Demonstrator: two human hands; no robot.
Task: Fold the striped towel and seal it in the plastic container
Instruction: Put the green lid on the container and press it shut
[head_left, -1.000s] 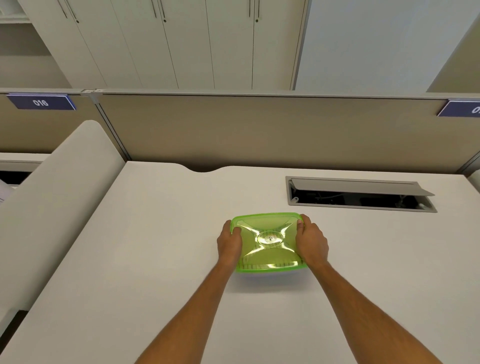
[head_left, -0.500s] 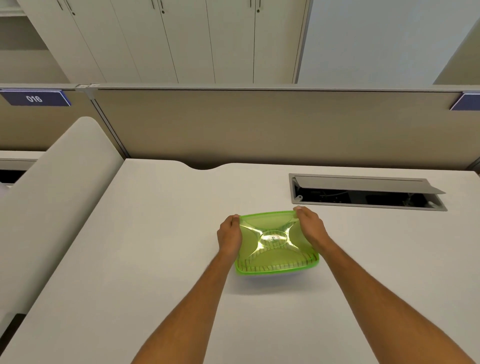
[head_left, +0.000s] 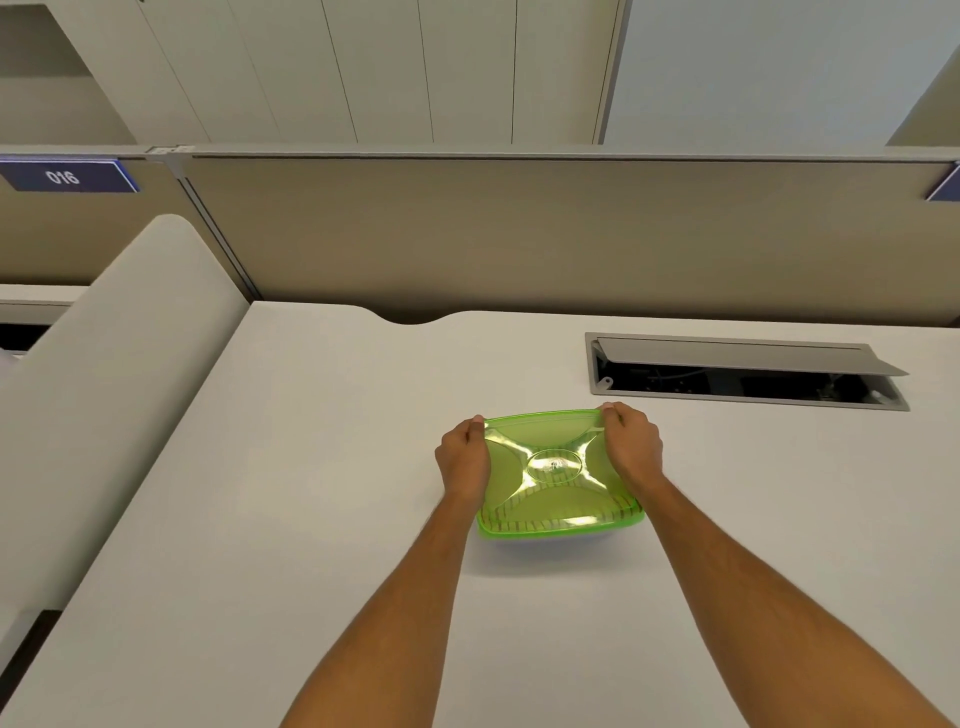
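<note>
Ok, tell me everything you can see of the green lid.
The green lid is translucent lime plastic, squarish with rounded corners, with a raised oval in its middle and four ridges running out to the corners. It sits on top of the container on the white desk, nearly level. Dark stripes of the towel show through its near edge. The left hand grips its far left corner and the right hand its far right corner. Whether it is fully snapped shut cannot be told.

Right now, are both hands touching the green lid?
Touching. The head view shows the left hand and right hand each gripping a far corner of the lid, fingers curled over its edge.
</note>
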